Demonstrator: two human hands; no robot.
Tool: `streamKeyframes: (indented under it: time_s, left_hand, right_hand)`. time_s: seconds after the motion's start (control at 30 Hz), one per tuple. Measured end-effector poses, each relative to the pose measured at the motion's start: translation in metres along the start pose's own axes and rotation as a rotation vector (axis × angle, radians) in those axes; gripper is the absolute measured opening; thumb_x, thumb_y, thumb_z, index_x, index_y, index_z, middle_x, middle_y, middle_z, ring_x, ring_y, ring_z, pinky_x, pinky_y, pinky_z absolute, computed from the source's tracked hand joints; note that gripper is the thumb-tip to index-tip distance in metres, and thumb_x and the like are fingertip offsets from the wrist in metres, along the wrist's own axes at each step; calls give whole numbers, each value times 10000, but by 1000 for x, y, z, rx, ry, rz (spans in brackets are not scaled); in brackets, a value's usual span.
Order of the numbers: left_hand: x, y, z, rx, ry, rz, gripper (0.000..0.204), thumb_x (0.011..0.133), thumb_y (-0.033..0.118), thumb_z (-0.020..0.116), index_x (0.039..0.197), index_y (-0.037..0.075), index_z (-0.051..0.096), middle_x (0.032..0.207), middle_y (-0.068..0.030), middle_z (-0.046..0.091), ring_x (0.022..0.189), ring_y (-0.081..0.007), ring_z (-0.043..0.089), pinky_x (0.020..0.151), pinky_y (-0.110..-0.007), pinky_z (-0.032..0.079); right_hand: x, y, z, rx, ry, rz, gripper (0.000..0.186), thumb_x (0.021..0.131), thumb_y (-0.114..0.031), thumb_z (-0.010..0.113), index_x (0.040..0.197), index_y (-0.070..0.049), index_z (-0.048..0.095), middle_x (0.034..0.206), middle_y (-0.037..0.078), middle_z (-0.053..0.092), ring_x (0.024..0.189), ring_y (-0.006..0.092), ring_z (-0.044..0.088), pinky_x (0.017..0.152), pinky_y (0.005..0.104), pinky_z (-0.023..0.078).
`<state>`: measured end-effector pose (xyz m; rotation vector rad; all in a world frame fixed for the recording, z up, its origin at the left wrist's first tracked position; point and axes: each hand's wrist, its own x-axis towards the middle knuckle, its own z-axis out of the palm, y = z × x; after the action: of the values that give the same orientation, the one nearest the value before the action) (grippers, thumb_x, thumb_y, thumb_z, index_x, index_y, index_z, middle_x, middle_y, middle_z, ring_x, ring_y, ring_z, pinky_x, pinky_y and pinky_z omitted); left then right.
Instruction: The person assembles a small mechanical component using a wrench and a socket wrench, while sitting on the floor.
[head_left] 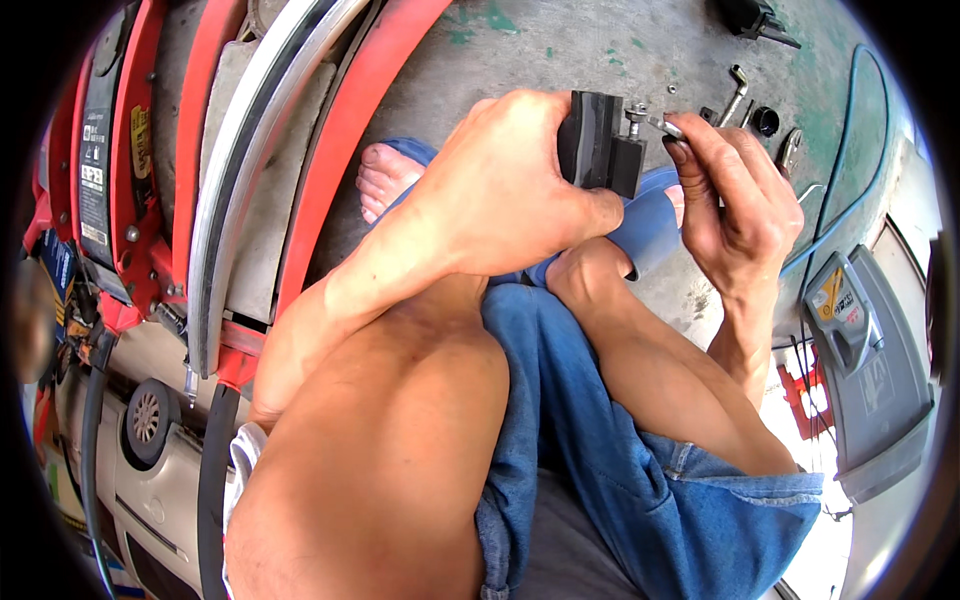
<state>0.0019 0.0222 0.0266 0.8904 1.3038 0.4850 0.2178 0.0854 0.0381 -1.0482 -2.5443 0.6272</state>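
Observation:
My left hand is wrapped round a black ridged block, held above the floor between my knees. A small metal bolt-like fitting stands up at the block's right side. Just right of it, my right hand pinches a small, pale metal piece between thumb and fingers. The tip of that piece points toward the fitting; whether they touch I cannot tell. Its other end is hidden by my fingers.
Red metal frames with a curved silver rail stand on the left. Beyond my right hand lie an L-shaped socket wrench, a black ring and a blue hose. A grey machine stands on the right; a black part lies farther off.

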Motion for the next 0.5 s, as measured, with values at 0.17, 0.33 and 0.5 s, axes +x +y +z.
streamKeyframes:
  time_s: [0.17, 0.33, 0.5]
  left_hand:
    - [2, -4, 5, 137, 144, 37, 326, 712, 156, 797, 979, -9, 709, 772, -120, 703, 712, -180, 671, 689, -362, 541]
    - [5, -5, 9, 272, 232, 92, 328, 720, 161, 782, 990, -4, 696, 810, -184, 717, 758, -333, 713, 717, -427, 555]
    - [6, -7, 10, 338, 294, 105, 328, 736, 164, 775, 1005, 2, 680, 848, -222, 721, 835, -437, 707, 742, -475, 558]
  right_hand:
    - [8, -18, -10, -327, -144, -60, 373, 760, 40, 778, 1115, -74, 753, 865, 83, 700, 758, 241, 693, 641, 343, 550]
    - [15, -36, -10, -534, -215, -49, 377, 770, 7, 735, 1133, -93, 742, 894, 43, 699, 778, 216, 677, 650, 332, 554]
    - [16, -43, -1, -736, -251, -89, 363, 772, -68, 690, 1129, -110, 737, 898, -3, 673, 789, 173, 653, 654, 302, 546]
